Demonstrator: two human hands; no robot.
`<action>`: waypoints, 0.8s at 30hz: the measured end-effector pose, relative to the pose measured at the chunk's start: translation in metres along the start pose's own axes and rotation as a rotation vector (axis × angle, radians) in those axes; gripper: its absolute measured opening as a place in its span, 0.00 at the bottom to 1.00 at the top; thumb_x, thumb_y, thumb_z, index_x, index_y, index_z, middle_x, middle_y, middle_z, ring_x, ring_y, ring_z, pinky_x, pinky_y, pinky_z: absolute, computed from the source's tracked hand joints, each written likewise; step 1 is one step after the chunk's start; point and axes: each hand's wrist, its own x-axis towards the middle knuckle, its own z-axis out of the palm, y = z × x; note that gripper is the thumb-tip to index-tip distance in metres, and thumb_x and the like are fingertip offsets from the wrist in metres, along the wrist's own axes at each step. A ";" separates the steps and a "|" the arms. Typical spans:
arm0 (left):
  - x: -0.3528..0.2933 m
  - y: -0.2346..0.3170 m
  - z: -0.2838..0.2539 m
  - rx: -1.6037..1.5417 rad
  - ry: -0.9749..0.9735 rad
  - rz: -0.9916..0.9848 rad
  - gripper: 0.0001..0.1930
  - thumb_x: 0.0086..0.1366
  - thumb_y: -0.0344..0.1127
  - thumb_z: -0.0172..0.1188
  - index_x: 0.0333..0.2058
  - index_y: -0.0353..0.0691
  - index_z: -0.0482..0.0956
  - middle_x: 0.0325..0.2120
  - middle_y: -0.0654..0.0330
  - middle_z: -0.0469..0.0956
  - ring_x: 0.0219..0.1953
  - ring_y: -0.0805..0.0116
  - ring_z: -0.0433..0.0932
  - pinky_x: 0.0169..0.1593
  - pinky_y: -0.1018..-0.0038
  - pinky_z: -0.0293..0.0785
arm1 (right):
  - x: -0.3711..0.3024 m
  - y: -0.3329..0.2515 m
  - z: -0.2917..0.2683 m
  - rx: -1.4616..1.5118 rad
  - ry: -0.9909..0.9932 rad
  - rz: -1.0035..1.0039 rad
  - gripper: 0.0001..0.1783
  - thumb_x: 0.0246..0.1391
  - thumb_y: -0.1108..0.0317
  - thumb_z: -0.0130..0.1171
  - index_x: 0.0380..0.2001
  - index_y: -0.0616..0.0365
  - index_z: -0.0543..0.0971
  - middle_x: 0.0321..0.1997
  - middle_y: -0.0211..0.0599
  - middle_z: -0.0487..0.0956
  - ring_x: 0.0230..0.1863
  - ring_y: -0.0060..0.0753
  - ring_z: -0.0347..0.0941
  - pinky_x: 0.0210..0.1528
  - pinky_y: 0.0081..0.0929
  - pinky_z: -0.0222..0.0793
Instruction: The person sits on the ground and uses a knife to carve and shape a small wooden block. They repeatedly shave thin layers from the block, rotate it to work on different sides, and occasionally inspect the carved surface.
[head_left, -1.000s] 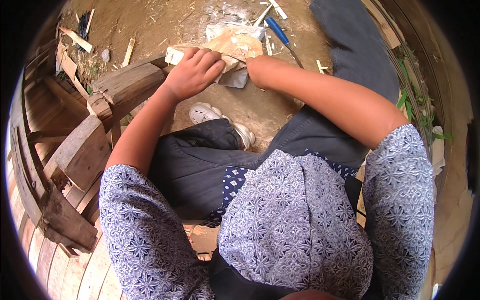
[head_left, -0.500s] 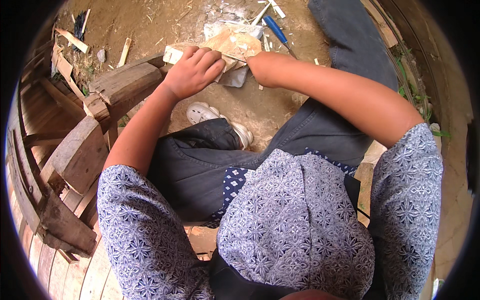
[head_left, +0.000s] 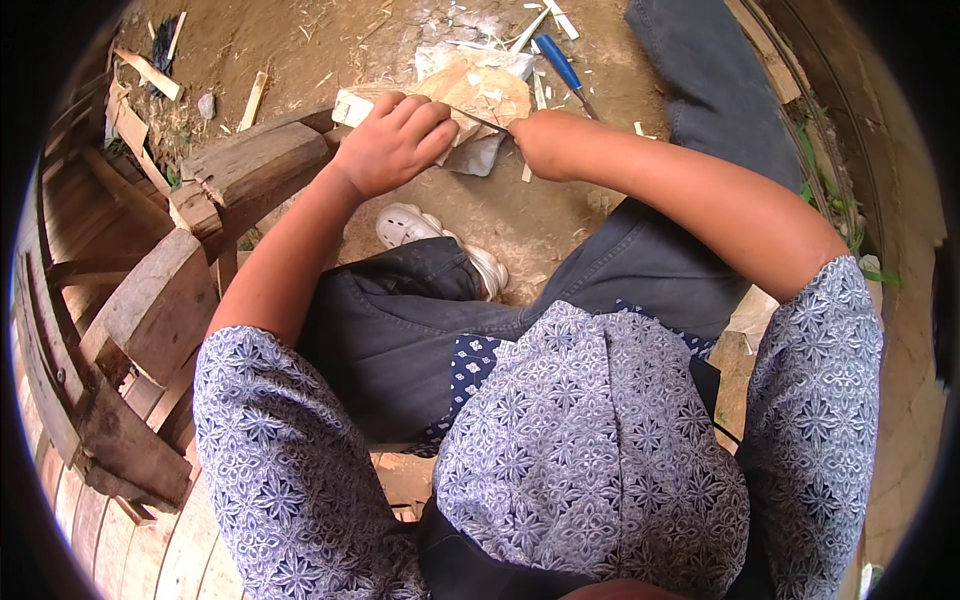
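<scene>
My left hand [head_left: 395, 145] is closed over a pale piece of wood [head_left: 352, 107], whose end sticks out beyond the knuckles. From my closed right hand [head_left: 545, 142] a thin dark knife blade [head_left: 484, 122] runs leftward to the wood beside my left fingers. The knife's handle is hidden inside the right fist. Beneath and behind the blade lies a broad pale wooden block [head_left: 478, 85] with a chipped surface. A greyish-white lump [head_left: 476, 157] shows below it.
A blue-handled tool [head_left: 558, 62] with a metal shaft lies beyond my right hand. Wood slivers [head_left: 253, 100] litter the dirt ground [head_left: 300, 50]. Heavy wooden beams [head_left: 255, 165] stand at the left. My white shoe [head_left: 405, 225] is below the hands.
My right hand has shifted slightly to the right, and more of the knife blade shows between the hands. My left hand keeps its hold on the wood.
</scene>
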 end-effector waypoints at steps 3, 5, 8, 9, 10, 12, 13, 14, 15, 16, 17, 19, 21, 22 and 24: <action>0.001 0.000 -0.001 -0.003 -0.009 0.001 0.20 0.59 0.38 0.58 0.50 0.41 0.72 0.47 0.58 0.73 0.50 0.61 0.73 0.56 0.62 0.66 | -0.002 -0.005 -0.002 -0.011 0.008 0.047 0.17 0.58 0.73 0.48 0.49 0.63 0.76 0.48 0.57 0.81 0.50 0.56 0.78 0.50 0.47 0.75; 0.000 -0.001 -0.001 -0.012 -0.017 0.001 0.20 0.59 0.38 0.58 0.50 0.41 0.72 0.47 0.58 0.73 0.50 0.61 0.73 0.56 0.61 0.66 | 0.003 -0.007 0.003 0.001 0.037 0.073 0.19 0.53 0.76 0.53 0.49 0.62 0.79 0.48 0.53 0.82 0.50 0.52 0.80 0.49 0.45 0.77; -0.001 -0.001 -0.003 -0.034 -0.044 -0.017 0.19 0.60 0.38 0.57 0.50 0.40 0.72 0.48 0.57 0.73 0.51 0.60 0.72 0.57 0.61 0.65 | 0.007 -0.011 0.013 0.029 0.100 0.069 0.18 0.53 0.75 0.54 0.48 0.61 0.81 0.48 0.52 0.82 0.50 0.51 0.80 0.49 0.43 0.77; -0.001 0.000 -0.004 -0.032 -0.053 -0.008 0.19 0.60 0.38 0.56 0.50 0.40 0.72 0.48 0.57 0.73 0.51 0.60 0.72 0.57 0.61 0.65 | 0.010 -0.014 0.014 0.033 0.076 0.091 0.18 0.52 0.75 0.55 0.48 0.60 0.81 0.48 0.52 0.82 0.50 0.51 0.80 0.49 0.42 0.77; 0.000 0.000 -0.004 -0.030 -0.062 0.002 0.19 0.60 0.38 0.56 0.50 0.40 0.72 0.48 0.57 0.73 0.52 0.60 0.72 0.57 0.60 0.65 | 0.015 -0.016 0.014 0.038 0.052 0.114 0.18 0.52 0.74 0.55 0.48 0.60 0.81 0.48 0.52 0.82 0.50 0.51 0.80 0.49 0.42 0.77; 0.004 -0.004 -0.007 0.019 -0.062 0.020 0.19 0.60 0.38 0.56 0.49 0.41 0.71 0.48 0.58 0.73 0.51 0.60 0.72 0.56 0.62 0.65 | 0.029 -0.014 0.013 0.065 0.047 0.154 0.18 0.52 0.73 0.56 0.47 0.60 0.82 0.48 0.51 0.82 0.50 0.51 0.81 0.49 0.41 0.77; 0.005 -0.008 -0.009 0.065 -0.052 0.024 0.18 0.59 0.38 0.55 0.48 0.42 0.71 0.47 0.59 0.73 0.50 0.61 0.72 0.55 0.63 0.65 | 0.038 -0.011 0.012 0.085 0.062 0.170 0.18 0.51 0.73 0.56 0.47 0.60 0.82 0.48 0.51 0.82 0.50 0.50 0.81 0.50 0.41 0.77; 0.004 -0.008 -0.010 0.096 -0.047 0.020 0.18 0.58 0.39 0.55 0.47 0.43 0.71 0.46 0.60 0.73 0.49 0.63 0.73 0.54 0.64 0.66 | 0.042 -0.011 0.016 0.105 0.061 0.183 0.18 0.51 0.73 0.57 0.47 0.60 0.82 0.48 0.51 0.83 0.49 0.50 0.81 0.50 0.40 0.77; 0.007 -0.011 -0.010 0.091 -0.055 -0.008 0.18 0.59 0.39 0.55 0.48 0.43 0.71 0.47 0.60 0.73 0.51 0.61 0.72 0.54 0.64 0.66 | 0.041 -0.007 0.023 0.078 0.063 0.158 0.18 0.51 0.72 0.57 0.46 0.60 0.83 0.48 0.50 0.83 0.49 0.50 0.81 0.49 0.41 0.77; 0.006 -0.007 -0.011 0.087 -0.053 -0.010 0.18 0.59 0.39 0.55 0.48 0.43 0.71 0.47 0.60 0.73 0.51 0.61 0.72 0.54 0.64 0.66 | 0.037 0.000 0.030 0.051 0.066 0.133 0.18 0.51 0.72 0.56 0.46 0.59 0.83 0.47 0.50 0.83 0.49 0.50 0.81 0.49 0.41 0.77; 0.003 -0.001 -0.010 0.079 -0.053 -0.014 0.18 0.59 0.39 0.55 0.48 0.44 0.71 0.47 0.60 0.73 0.51 0.61 0.72 0.54 0.64 0.66 | 0.030 0.000 0.031 0.026 0.064 0.107 0.18 0.51 0.72 0.56 0.46 0.59 0.83 0.47 0.49 0.83 0.48 0.51 0.81 0.49 0.42 0.77; -0.002 0.004 -0.007 0.071 -0.047 -0.034 0.19 0.59 0.39 0.55 0.49 0.44 0.70 0.47 0.60 0.73 0.50 0.62 0.72 0.54 0.64 0.66 | 0.021 0.001 0.024 0.070 0.099 0.071 0.18 0.51 0.73 0.55 0.45 0.59 0.83 0.47 0.48 0.83 0.48 0.50 0.81 0.48 0.42 0.77; -0.002 0.005 -0.008 0.050 -0.068 -0.035 0.20 0.58 0.38 0.56 0.50 0.42 0.70 0.48 0.57 0.72 0.51 0.59 0.72 0.55 0.63 0.65 | 0.013 0.002 0.011 0.063 0.091 0.040 0.18 0.52 0.73 0.53 0.46 0.60 0.82 0.47 0.50 0.83 0.49 0.51 0.80 0.48 0.43 0.77; -0.002 0.005 -0.008 0.040 -0.079 -0.035 0.21 0.58 0.37 0.57 0.51 0.41 0.70 0.48 0.56 0.72 0.51 0.58 0.72 0.55 0.62 0.65 | 0.012 0.000 0.007 0.035 0.066 0.021 0.18 0.53 0.73 0.52 0.47 0.61 0.81 0.47 0.52 0.82 0.49 0.52 0.80 0.49 0.44 0.77; -0.001 0.004 -0.006 0.026 -0.065 -0.028 0.20 0.58 0.37 0.57 0.50 0.41 0.71 0.48 0.56 0.72 0.50 0.59 0.72 0.56 0.61 0.66 | 0.008 -0.008 -0.004 -0.013 0.036 0.023 0.18 0.53 0.73 0.52 0.46 0.60 0.82 0.47 0.52 0.82 0.49 0.52 0.80 0.48 0.43 0.77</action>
